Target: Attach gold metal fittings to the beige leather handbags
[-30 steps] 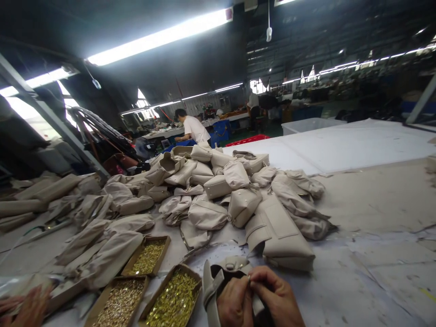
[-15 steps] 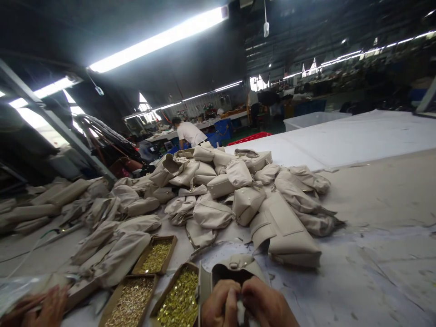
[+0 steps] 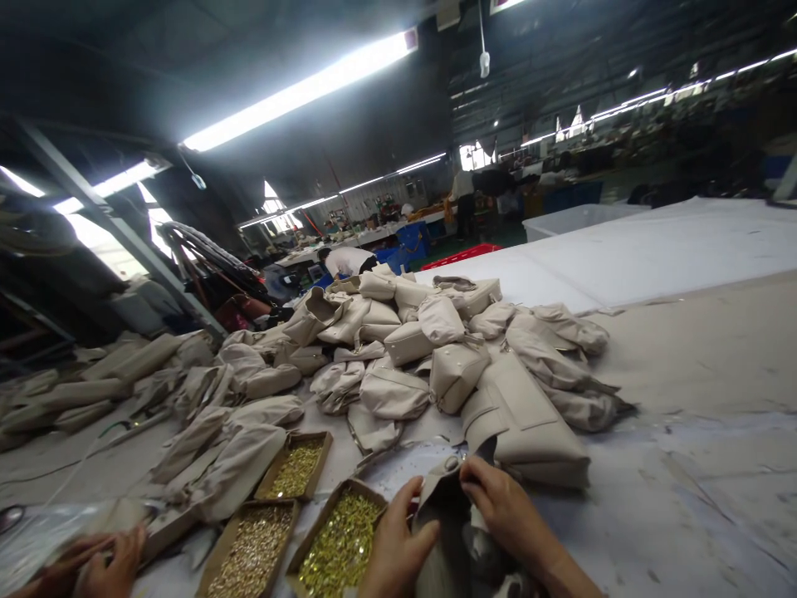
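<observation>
A beige handbag (image 3: pixel 445 540) stands upright in front of me, its dark mouth facing up and pale material showing inside. My left hand (image 3: pixel 398 540) has the bag's left edge between thumb and fingers, the thumb over the opening. With thumb and fingertips, my right hand (image 3: pixel 501 507) pinches the bag's top edge near a round fitting (image 3: pixel 451 464). Just left of the bag are cardboard trays of small shiny metal pieces: a yellow-gold one (image 3: pixel 381 504), a rose-gold one (image 3: pixel 208 573) and a smaller gold one behind (image 3: pixel 324 453). The bag's lower part is cut off by the frame.
A heap of beige bags (image 3: pixel 398 390) spreads across the table behind the trays. At the lower left, another person's hands (image 3: pixel 115 561) work beside a clear plastic sheet (image 3: pixel 43 540). A translucent bin (image 3: pixel 579 220) and a red crate (image 3: pixel 461 256) stand beyond the table.
My hands have moved apart from their close pinch over the bag's mouth, the right one up to the top edge. The bag's opening shows more. The camera view has shifted slightly.
</observation>
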### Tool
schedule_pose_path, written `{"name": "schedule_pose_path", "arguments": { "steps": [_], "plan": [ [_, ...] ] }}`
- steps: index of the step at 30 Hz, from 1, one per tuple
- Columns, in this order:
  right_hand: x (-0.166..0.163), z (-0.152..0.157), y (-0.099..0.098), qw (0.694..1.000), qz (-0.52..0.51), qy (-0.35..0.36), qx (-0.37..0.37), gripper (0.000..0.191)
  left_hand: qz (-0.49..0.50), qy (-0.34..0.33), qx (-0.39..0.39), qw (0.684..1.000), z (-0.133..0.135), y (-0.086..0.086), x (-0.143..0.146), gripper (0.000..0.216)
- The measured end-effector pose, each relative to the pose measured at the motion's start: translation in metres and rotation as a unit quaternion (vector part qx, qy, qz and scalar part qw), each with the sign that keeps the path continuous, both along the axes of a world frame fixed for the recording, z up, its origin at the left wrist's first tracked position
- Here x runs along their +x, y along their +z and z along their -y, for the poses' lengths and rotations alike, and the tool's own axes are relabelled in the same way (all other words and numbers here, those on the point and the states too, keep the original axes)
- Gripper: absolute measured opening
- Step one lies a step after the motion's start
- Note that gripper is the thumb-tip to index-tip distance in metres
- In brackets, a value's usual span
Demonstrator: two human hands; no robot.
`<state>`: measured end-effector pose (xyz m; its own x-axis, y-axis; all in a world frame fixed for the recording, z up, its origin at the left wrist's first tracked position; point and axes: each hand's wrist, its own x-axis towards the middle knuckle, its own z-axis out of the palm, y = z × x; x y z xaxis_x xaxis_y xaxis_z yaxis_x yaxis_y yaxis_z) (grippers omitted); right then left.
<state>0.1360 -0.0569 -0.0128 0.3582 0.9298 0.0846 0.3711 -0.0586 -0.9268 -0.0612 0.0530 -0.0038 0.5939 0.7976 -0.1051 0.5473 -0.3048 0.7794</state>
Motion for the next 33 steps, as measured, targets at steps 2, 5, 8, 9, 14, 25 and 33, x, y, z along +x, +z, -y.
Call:
{"name": "schedule_pose_path", "arguments": {
  "steps": [2, 5, 8, 9, 14, 25, 33],
  "plan": [
    [0.005, -0.001, 0.003, 1.0, -0.018, 0.023, 0.0, 0.005, -0.04, -0.034, 0.015, 0.998, 0.0, 0.016, 0.01, 0.074],
    [0.01, -0.002, 0.004, 0.997, -0.057, 0.048, 0.015, 0.004, -0.097, -0.086, 0.064, 0.99, -0.003, 0.042, 0.035, 0.083],
    [0.015, -0.003, 0.001, 0.992, -0.109, 0.054, 0.034, 0.004, -0.195, -0.123, 0.128, 0.964, -0.006, 0.052, 0.064, 0.058],
    [0.017, -0.003, 0.0, 0.99, -0.126, 0.052, 0.039, 0.004, -0.226, -0.123, 0.156, 0.954, -0.006, 0.051, 0.073, 0.045],
    [0.024, -0.004, -0.005, 0.978, -0.196, 0.045, 0.061, 0.007, -0.246, -0.09, 0.263, 0.929, -0.002, 0.036, 0.093, 0.019],
    [0.038, 0.008, -0.009, 0.958, -0.269, 0.037, 0.09, 0.006, -0.062, -0.278, 0.43, 0.857, -0.028, 0.009, 0.093, 0.045],
    [0.045, 0.009, -0.018, 0.947, -0.304, 0.042, 0.1, 0.016, -0.047, -0.296, 0.22, 0.928, -0.02, 0.043, 0.108, 0.037]
  ]
}}
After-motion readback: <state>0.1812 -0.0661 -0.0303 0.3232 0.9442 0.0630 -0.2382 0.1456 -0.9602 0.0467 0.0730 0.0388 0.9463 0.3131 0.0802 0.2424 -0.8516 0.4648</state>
